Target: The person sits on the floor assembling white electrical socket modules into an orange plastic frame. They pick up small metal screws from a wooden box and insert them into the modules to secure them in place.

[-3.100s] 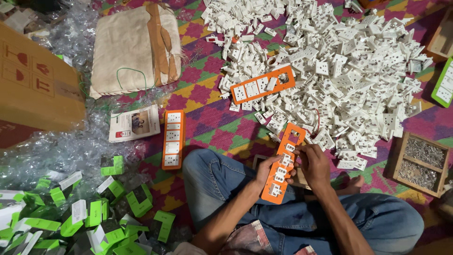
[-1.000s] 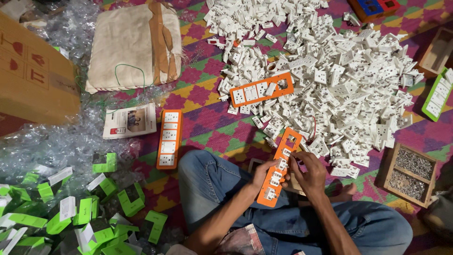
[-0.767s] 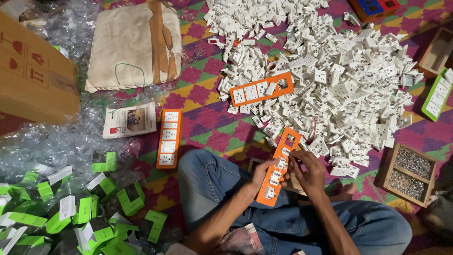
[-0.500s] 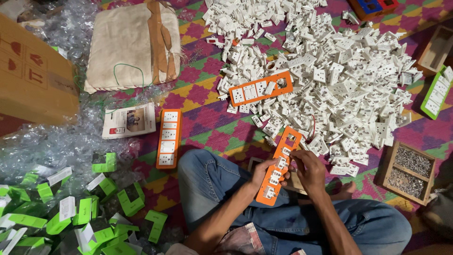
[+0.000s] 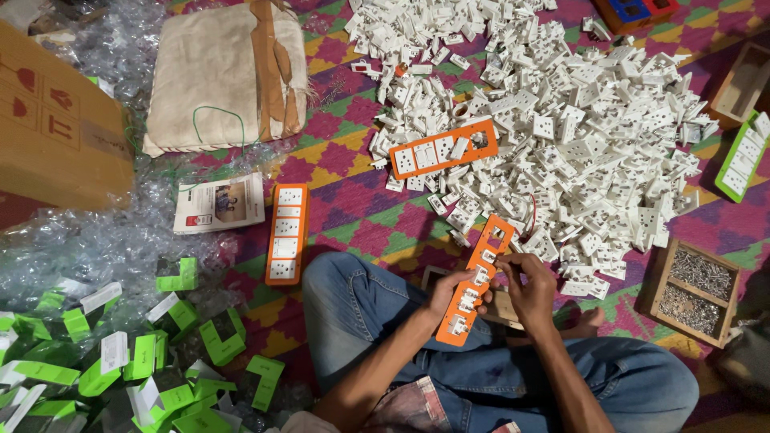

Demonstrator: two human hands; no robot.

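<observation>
Patterned mat [image 5: 353, 204] bears white sockets [image 5: 577, 136], perhaps screws.

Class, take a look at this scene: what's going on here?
A person sits cross-legged on a patterned mat, holding an orange frame over their lap. The left hand steadies its lower part, while the right hand presses a white socket into a slot near the middle. The lower slots are filled; the top ones are empty. A big socket pile lies ahead, with a screw box to the right, another filled frame to the left, and green cartons beyond it.
</observation>
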